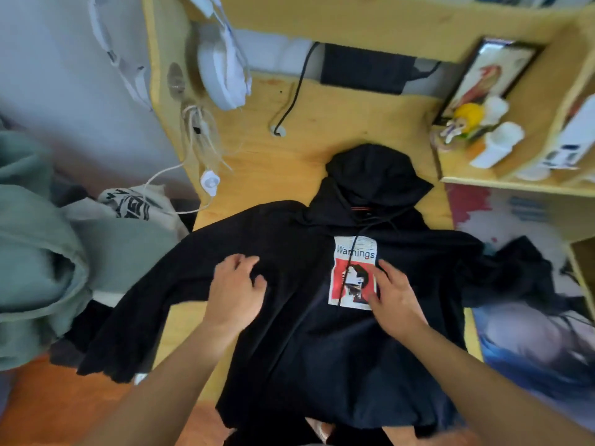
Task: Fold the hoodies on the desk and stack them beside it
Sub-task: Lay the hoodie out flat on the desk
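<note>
Your left hand lies on the black hoodie at its chest, fingers loosely curled with the tips digging into the cloth; whether they have actually pinched up a fold is hard to tell. Your right hand rests flatter, fingers spread and fairly straight, the tips touching the edge of the printed patch.

The hoodie lies face up on the desk, its long axis running away from you: hood at the far end, hem hanging over the near edge toward your body. Both hands sit on the chest, either side of the midline. The left sleeve runs out from your left hand and drapes off the desk's left edge, so that hand is the nearer one for bringing it across. The right sleeve spreads toward the poster side and bunches there; your right hand is closer to it.

The right cuff is lost in dark folds, and the hem's near edge is cut off at the bottom of the view. A grey-green garment lies to the left, beside the desk; whether it is a folded hoodie is unclear. The black cloth is blurred, so creases are hard to read. The back of the desk holds a cable and white headphones, well apart from the hood.
</note>
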`<action>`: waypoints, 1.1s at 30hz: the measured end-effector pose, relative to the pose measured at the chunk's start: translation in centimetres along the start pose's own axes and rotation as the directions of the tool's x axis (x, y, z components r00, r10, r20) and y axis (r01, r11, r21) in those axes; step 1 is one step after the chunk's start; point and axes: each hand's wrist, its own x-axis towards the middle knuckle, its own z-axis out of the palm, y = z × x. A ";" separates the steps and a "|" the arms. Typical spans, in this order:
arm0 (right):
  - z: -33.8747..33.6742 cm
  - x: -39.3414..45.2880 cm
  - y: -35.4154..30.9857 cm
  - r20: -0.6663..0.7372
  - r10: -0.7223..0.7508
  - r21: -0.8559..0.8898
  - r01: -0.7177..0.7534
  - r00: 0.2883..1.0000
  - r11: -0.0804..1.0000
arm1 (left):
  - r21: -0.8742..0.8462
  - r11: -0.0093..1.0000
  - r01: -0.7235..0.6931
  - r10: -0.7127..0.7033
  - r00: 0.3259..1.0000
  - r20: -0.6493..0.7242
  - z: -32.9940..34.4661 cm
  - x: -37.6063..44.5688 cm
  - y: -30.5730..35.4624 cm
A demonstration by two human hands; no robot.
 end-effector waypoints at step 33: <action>-12.6 1.7 28.2 -0.134 0.918 0.632 -0.681 0.374 0.370 | 0.547 0.815 -0.190 -0.055 0.915 0.400 12.3 1.5 10.3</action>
